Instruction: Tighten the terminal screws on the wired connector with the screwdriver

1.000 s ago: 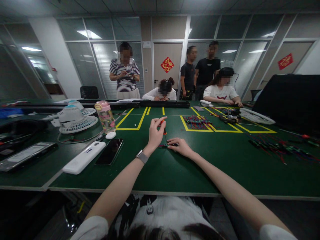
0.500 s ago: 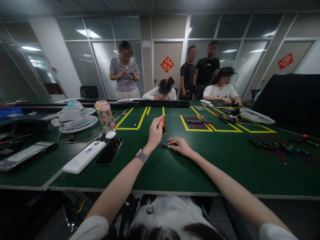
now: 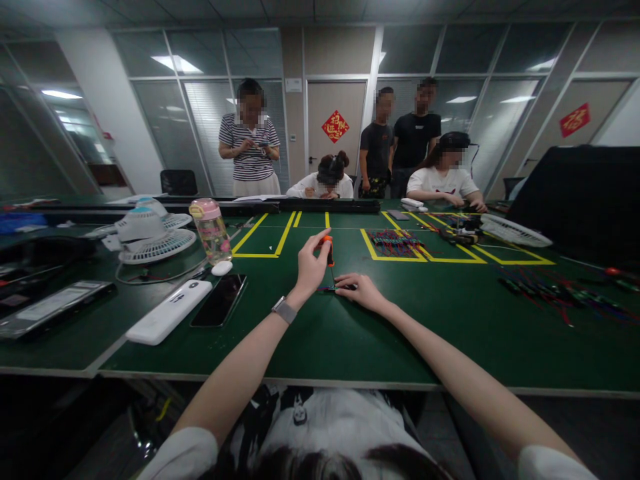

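Note:
An orange-and-black screwdriver (image 3: 330, 253) stands nearly upright over the green table, its handle gripped by my left hand (image 3: 313, 263). The shaft runs down to a small wired part (image 3: 327, 289) lying flat on the table, green with red and blue wires. Low beside the screwdriver's tip, the fingers of my right hand (image 3: 360, 290) are closed on the right end of that part. Those fingers hide much of it, and I cannot make out the tip's exact contact point.
On the left lie a black phone (image 3: 220, 301), a white power bank (image 3: 170, 312), a bottle (image 3: 211, 233) and a fan (image 3: 150, 237). Wired parts lie in a taped area (image 3: 395, 245) and farther right (image 3: 560, 293). Several people are across the table (image 3: 425, 367).
My left hand's fingers have shifted slightly around the screwdriver handle, which now shows less below them. My right hand stays in place.

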Tool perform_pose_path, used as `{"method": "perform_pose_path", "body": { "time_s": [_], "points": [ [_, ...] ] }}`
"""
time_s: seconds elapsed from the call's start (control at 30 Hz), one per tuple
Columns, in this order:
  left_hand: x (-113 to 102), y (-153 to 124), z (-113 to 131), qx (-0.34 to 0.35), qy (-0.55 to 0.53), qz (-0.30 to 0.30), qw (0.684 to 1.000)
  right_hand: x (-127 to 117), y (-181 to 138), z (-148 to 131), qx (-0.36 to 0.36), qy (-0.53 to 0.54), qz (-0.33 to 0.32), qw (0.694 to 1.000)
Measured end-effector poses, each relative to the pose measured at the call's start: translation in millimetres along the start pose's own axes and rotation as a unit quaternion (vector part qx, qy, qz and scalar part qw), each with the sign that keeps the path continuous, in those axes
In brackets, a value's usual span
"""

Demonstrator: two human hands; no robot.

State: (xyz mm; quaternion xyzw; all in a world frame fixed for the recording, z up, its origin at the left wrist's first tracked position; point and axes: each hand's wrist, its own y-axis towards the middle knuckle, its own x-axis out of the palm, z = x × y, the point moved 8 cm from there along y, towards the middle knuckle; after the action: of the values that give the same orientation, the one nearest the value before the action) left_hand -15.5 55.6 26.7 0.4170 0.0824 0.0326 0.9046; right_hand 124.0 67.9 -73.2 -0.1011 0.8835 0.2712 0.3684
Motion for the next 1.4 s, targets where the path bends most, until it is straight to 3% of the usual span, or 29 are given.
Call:
{"method": "perform_pose_path", "body": {
  "time_s": [0.17, 0.33, 0.53, 0.7, 0.9, 1.13, 1.4],
  "points": [
    [-4.2, -1.1, 4.4, 0.010, 0.057, 0.021, 0.998, -0.4, -0.3, -0.4, 0.001, -0.001, 0.000, 1.000],
    [0.4, -1.2, 5.4, 0.011, 0.024, -0.007, 1.000, -0.3, -0.2, -0.4, 0.001, 0.001, 0.000, 1.000],
    [-3.6, -1.3, 2.0, 0.005, 0.059, 0.020, 0.998, -0.5, -0.2, -0.4, 0.004, 0.006, -0.001, 1.000],
    [0.7, -0.4, -0.1, -0.010, 0.032, -0.009, 0.999, -0.9, -0.4, -0.7, 0.003, 0.006, 0.000, 1.000],
    [-3.6, -1.6, 1.5, 0.007, 0.046, 0.023, 0.999, 0.4, 0.3, 1.4, 0.003, -0.004, -0.002, 1.000],
    [2.9, -0.6, 1.2, 0.003, 0.008, -0.017, 1.000, 0.1, -0.1, 1.3, 0.001, 0.003, 0.001, 1.000],
    [-6.2, -3.0, 7.2, 0.016, 0.086, 0.032, 0.996, 0.7, 0.0, 3.3, 0.002, 0.002, 0.001, 1.000]
  ]
}}
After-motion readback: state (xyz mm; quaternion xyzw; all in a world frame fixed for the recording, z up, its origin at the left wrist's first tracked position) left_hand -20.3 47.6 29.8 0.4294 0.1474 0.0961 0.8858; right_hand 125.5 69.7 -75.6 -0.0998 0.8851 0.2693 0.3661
